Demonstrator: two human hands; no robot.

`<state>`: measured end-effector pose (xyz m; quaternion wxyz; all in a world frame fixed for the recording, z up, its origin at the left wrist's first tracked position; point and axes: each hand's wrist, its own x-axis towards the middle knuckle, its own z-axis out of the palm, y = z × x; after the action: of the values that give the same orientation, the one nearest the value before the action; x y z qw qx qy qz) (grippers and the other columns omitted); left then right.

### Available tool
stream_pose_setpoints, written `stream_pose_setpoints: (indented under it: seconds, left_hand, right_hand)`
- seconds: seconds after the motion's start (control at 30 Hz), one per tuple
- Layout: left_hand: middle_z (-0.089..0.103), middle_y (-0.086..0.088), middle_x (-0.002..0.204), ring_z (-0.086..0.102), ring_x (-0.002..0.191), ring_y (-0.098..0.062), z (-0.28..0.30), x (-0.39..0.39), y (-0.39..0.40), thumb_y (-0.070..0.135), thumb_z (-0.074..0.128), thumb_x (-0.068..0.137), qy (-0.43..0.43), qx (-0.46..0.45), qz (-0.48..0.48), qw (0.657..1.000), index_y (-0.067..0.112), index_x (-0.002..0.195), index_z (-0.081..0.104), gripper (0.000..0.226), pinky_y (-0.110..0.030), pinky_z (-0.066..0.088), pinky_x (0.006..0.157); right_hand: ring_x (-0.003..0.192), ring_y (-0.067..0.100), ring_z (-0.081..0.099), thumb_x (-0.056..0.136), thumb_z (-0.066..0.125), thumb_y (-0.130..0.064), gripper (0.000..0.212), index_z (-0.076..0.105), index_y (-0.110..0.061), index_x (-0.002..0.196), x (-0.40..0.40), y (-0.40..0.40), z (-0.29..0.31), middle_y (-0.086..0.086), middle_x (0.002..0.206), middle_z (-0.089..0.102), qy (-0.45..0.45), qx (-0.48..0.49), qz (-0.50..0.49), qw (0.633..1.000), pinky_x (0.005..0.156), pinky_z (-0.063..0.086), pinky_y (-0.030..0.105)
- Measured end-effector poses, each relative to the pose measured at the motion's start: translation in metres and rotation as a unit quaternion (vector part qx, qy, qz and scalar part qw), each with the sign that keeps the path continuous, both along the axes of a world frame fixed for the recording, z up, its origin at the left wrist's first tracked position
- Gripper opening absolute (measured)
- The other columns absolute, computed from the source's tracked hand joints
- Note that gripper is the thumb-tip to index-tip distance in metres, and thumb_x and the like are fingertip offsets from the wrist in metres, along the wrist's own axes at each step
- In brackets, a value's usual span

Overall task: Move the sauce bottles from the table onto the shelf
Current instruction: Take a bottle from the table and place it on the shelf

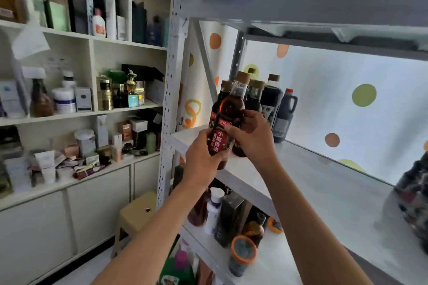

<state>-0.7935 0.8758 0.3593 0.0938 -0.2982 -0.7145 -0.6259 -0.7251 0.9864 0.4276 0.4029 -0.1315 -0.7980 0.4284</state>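
Observation:
My left hand [202, 159] grips the lower body of a brown sauce bottle [231, 109] with a red label and cork-coloured cap, held just at the front edge of the white metal shelf [324, 183]. My right hand [253, 136] curls round the same bottle's right side and partly covers a second bottle behind it. Several dark sauce bottles [269, 102] stand close together at the shelf's back left, with a dark jug [284, 115] with a red cap on their right.
The metal rack's perforated upright [170, 90] stands left of my hands. A lower shelf carries bottles and an orange-rimmed jar [242, 254]. A dark bag [414, 199] sits at the shelf's right end. A beige stool [136, 213] stands below; a cluttered white cabinet fills the left.

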Motion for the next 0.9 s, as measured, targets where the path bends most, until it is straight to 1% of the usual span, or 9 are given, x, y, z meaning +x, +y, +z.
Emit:
stream_pose_setpoints:
  seconds: [0.07, 0.13, 0.23, 0.33, 0.43, 0.53, 0.67, 0.8, 0.9]
  left_hand:
    - [0.059, 0.025, 0.098, 0.057, 0.091, 0.007, 0.000, -0.017, 0.014, 0.037, 0.081, 0.074, 0.000, -0.008, 0.001, 1.000, 0.043, 0.115, 0.045, 0.054, -0.011, 0.040, 0.075]
    - [0.059, 0.022, 0.101, 0.058, 0.093, 0.000, -0.001, -0.029, 0.028, 0.034, 0.081, 0.074, -0.002, -0.009, 0.000, 1.000, 0.037, 0.116, 0.047, 0.054, -0.018, 0.042, 0.080]
    - [0.057, 0.021, 0.103, 0.056, 0.096, -0.002, -0.005, -0.041, 0.049, 0.031, 0.080, 0.075, -0.016, 0.000, -0.007, 1.000, 0.038, 0.116, 0.045, 0.055, -0.016, 0.042, 0.081]
    - [0.057, 0.014, 0.109, 0.055, 0.100, -0.006, -0.012, -0.048, 0.065, 0.029, 0.079, 0.077, -0.014, -0.005, -0.011, 1.000, 0.032, 0.113, 0.043, 0.051, -0.024, 0.046, 0.086]
    - [0.055, 0.007, 0.108, 0.056, 0.099, -0.011, -0.017, -0.054, 0.077, 0.026, 0.078, 0.078, 0.007, -0.018, -0.008, 1.000, 0.024, 0.109, 0.043, 0.047, -0.027, 0.047, 0.084]
    - [0.050, 0.006, 0.109, 0.053, 0.101, -0.013, -0.022, -0.058, 0.085, 0.026, 0.075, 0.082, 0.021, -0.028, 0.004, 0.999, 0.020, 0.112, 0.039, 0.047, -0.024, 0.042, 0.083]
    - [0.053, -0.001, 0.116, 0.055, 0.108, -0.018, -0.026, -0.065, 0.088, 0.027, 0.071, 0.085, 0.042, -0.062, 0.017, 0.997, 0.014, 0.117, 0.038, 0.047, -0.028, 0.045, 0.088]
    - [0.054, -0.010, 0.120, 0.054, 0.111, -0.024, -0.029, -0.061, 0.090, 0.031, 0.068, 0.088, 0.088, -0.093, 0.073, 0.989, 0.009, 0.123, 0.039, 0.050, -0.038, 0.051, 0.092]
    - [0.052, -0.012, 0.124, 0.053, 0.113, -0.026, -0.031, -0.056, 0.092, 0.032, 0.066, 0.089, 0.085, -0.101, 0.085, 0.988, 0.008, 0.128, 0.037, 0.054, -0.039, 0.049, 0.094]
  right_hand:
    - [0.091, 0.001, 0.066, 0.079, 0.079, -0.029, 0.041, 0.062, -0.022, 0.115, -0.003, 0.012, -0.003, -0.013, 0.097, 0.070, -0.016, 0.008, -0.026, 0.999, 0.079, 0.054, 0.024]
    - [0.085, 0.004, 0.065, 0.082, 0.074, -0.024, 0.028, 0.065, -0.021, 0.108, -0.002, 0.022, -0.010, -0.012, 0.090, 0.069, -0.038, 0.016, -0.064, 0.997, 0.073, 0.052, 0.023]
    - [0.076, 0.010, 0.064, 0.084, 0.068, -0.017, 0.006, 0.068, -0.023, 0.086, 0.002, 0.034, -0.028, -0.011, 0.079, 0.068, -0.076, 0.010, -0.104, 0.992, 0.063, 0.048, 0.024]
    - [0.064, 0.004, 0.061, 0.082, 0.065, -0.018, 0.018, 0.065, -0.030, 0.068, 0.008, 0.042, -0.046, -0.014, 0.066, 0.066, -0.100, 0.008, -0.145, 0.984, 0.053, 0.043, 0.022]
    - [0.061, 0.006, 0.060, 0.081, 0.062, -0.018, 0.021, 0.065, -0.026, 0.062, 0.011, 0.048, -0.062, -0.012, 0.060, 0.064, -0.144, -0.026, -0.150, 0.978, 0.050, 0.041, 0.022]
    - [0.065, 0.008, 0.061, 0.081, 0.060, -0.016, 0.021, 0.066, -0.024, 0.063, 0.012, 0.052, -0.076, -0.010, 0.064, 0.066, -0.178, -0.039, -0.150, 0.972, 0.053, 0.041, 0.023]
    - [0.071, 0.007, 0.061, 0.084, 0.059, -0.018, 0.015, 0.069, -0.024, 0.074, 0.010, 0.055, -0.083, -0.010, 0.073, 0.067, -0.189, -0.033, -0.149, 0.970, 0.058, 0.044, 0.024]
    - [0.075, 0.008, 0.060, 0.087, 0.058, -0.019, 0.013, 0.071, -0.023, 0.086, 0.011, 0.052, -0.088, -0.008, 0.080, 0.067, -0.205, 0.024, -0.148, 0.967, 0.065, 0.049, 0.026]
    - [0.082, 0.013, 0.059, 0.089, 0.055, -0.019, 0.016, 0.069, -0.021, 0.096, 0.011, 0.050, -0.087, -0.004, 0.092, 0.066, -0.248, 0.111, -0.149, 0.951, 0.066, 0.047, 0.028]
